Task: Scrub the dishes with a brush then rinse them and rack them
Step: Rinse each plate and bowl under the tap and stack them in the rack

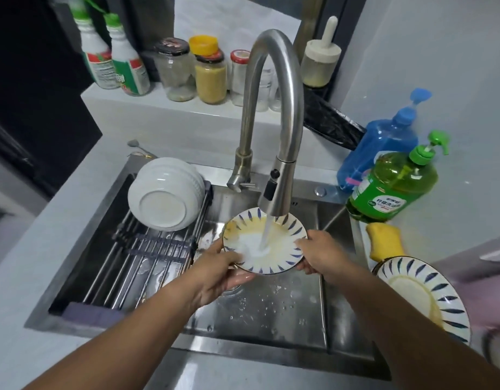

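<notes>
Left hand [217, 273] gripping the patterned plate [264, 240] at its 8 o'clock rim, right hand [317, 256] pinching the 4 o'clock rim, both over the sink [271, 313]. Plate face-up, tipped a bit toward 12, round so no real long axis, sitting right under the faucet [274, 114] stream. Looks mid-rinse. Second plate [423, 296] at 4 o'clock on the desk, yellowish inside, probably not washed yet. Further out at 10 o'clock, white bowls [165, 194] already upside down on the rack [147, 249]. Roughly halfway, probably.
</notes>
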